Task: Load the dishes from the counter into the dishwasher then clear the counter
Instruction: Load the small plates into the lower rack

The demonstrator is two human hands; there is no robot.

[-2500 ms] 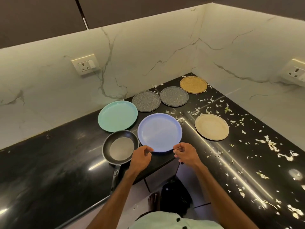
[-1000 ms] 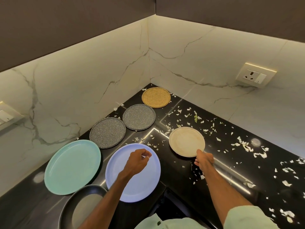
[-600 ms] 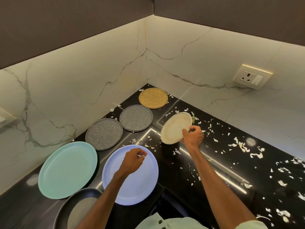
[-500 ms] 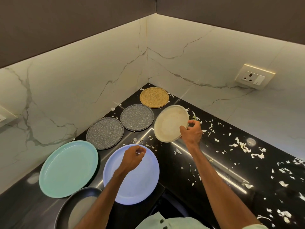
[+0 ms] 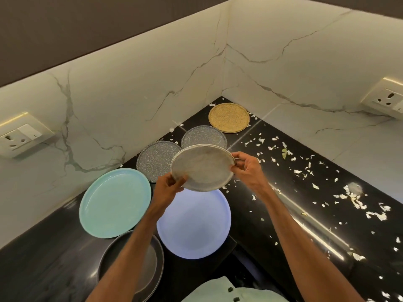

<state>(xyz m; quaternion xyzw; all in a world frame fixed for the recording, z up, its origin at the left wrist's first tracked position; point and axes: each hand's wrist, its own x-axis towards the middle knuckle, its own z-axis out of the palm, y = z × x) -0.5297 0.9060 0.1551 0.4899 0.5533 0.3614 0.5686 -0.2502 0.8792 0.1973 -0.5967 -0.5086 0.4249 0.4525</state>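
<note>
Left hand and right hand pinch opposite rims of a round, matte beige plate, held above a smooth lilac round plate on the glossy black counter; beyond the lilac plate, veined marble walls.

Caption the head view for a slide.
Left hand and right hand hold a beige plate over the scrap-strewn black counter, blue plate and pan nearby.
</note>
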